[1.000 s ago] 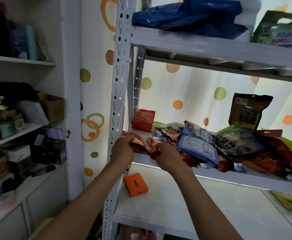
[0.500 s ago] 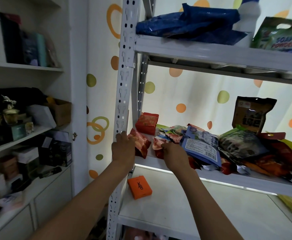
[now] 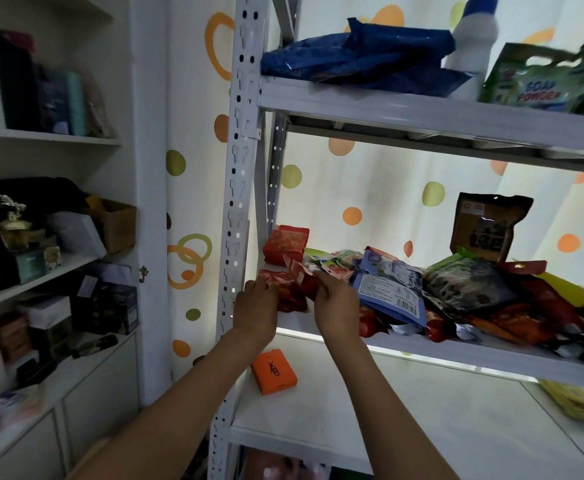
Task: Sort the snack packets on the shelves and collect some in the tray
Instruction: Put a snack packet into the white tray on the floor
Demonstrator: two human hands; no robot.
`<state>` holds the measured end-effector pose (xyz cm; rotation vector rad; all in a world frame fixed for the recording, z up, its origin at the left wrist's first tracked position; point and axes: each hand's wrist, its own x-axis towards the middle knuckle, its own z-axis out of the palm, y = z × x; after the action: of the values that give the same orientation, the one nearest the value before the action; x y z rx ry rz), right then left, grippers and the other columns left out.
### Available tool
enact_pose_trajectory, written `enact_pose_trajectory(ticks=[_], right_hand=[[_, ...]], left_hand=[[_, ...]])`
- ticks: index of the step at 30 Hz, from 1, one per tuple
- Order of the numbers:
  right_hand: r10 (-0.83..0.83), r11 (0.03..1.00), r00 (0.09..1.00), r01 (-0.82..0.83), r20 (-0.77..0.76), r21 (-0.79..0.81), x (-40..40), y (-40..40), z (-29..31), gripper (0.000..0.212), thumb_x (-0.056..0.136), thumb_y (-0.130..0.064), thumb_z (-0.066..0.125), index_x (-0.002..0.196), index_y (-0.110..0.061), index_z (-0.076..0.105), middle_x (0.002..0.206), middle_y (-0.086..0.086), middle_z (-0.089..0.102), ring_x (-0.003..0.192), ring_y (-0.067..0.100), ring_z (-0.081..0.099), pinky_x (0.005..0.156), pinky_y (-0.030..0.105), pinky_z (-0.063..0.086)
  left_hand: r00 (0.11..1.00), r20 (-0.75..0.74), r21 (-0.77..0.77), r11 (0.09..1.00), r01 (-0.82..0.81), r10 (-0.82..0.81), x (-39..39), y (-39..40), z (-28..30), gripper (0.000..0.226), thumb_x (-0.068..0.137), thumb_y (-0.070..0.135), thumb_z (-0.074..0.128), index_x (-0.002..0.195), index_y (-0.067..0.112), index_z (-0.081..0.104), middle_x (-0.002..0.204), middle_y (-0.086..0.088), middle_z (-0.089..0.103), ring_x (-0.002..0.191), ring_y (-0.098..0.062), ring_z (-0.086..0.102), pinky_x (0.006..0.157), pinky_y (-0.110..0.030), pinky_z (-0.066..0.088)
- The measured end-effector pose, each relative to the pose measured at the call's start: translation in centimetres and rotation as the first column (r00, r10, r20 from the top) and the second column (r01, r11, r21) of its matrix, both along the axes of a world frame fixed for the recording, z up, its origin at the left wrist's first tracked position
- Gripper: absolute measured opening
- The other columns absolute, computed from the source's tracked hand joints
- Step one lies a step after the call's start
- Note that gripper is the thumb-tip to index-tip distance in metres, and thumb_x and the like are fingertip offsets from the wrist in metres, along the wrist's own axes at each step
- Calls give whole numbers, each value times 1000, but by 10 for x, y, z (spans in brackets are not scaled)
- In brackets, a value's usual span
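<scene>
Head view: right hand (image 3: 335, 306) has lifted red packet (image 3: 299, 271) higher.

Left forearm (image 3: 165, 403): bare from the frame's lower edge up to the wrist, no sleeve in view.
Right forearm (image 3: 384, 403): bare likewise, no sleeve showing.
Left hand (image 3: 255, 306): no glove, ring or watch visible; seen from the back.
Right hand (image 3: 335, 303): no glove, wrist unadorned, seen from the back.
</scene>
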<state>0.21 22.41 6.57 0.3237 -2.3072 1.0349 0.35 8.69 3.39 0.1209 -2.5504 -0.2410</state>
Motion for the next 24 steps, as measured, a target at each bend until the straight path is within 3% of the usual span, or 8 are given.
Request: enact_pose_trajectory(ticks=[4,8,11,13,15,19,22,24], right_hand=[[2,928,1000,9,29,-373,14,5,5,35,98,-2,45,122,-12,69,119,8,69,110,24,64,88,23,53],[68,694,997,-23,34,-719,40,8,2,29,99,-5,51,121,-9,69,117,6,68,112,21,63,76,14,51],[169,424,983,-8,70,-906,67,7,-11,25,96,-9,61,119,-7,68,115,12,69,102,24,67,73,25,57],[271,263,960,-3,71,-965,93,3,-25,21,96,-7,60,115,-8,68,112,14,69,97,25,69,68,29,58],[340,194,938,-7,61,-981,121,-6,-45,22,96,0,53,109,-8,68,108,16,71,94,25,70,72,32,56],[338,260,934,26,116,-965,171,-28,-86,25,94,3,51,112,-2,68,108,19,72,97,30,70,83,39,57],[326,451,919,53,220,-891,214,-35,-116,24,93,-1,56,111,-8,70,103,10,75,95,26,72,78,34,59],[370,497,886,66,280,-865,239,-35,-135,26,92,1,54,109,-9,71,100,7,76,92,23,72,76,31,58]], left_hand=[[949,-188,96,957,273,-252,19,5,2,21,96,17,53,111,15,67,117,-6,64,108,-24,57,90,-31,47],[929,-176,386,845,369,-325,48,12,0,29,101,29,42,105,17,67,103,-2,68,93,-19,62,80,-30,50],[922,-113,794,525,307,-370,77,17,1,34,99,35,45,92,11,69,96,-9,70,90,-27,64,82,-44,53],[910,-104,902,347,257,-402,102,18,0,33,97,44,48,86,20,67,95,-7,70,92,-27,66,81,-45,55],[881,-108,936,251,246,-460,128,18,-7,25,96,50,49,87,31,62,95,3,69,93,-22,66,85,-42,54],[850,-319,943,-52,328,-420,175,17,-34,12,95,27,58,105,24,65,105,-4,72,96,-19,69,81,-26,56],[869,-342,940,-126,318,-357,211,5,-70,23,93,21,61,114,14,64,105,-3,73,91,-12,71,69,-13,52],[870,-341,939,-176,296,-357,236,-4,-94,21,93,18,61,114,14,64,100,2,75,89,-12,72,68,-14,53]])
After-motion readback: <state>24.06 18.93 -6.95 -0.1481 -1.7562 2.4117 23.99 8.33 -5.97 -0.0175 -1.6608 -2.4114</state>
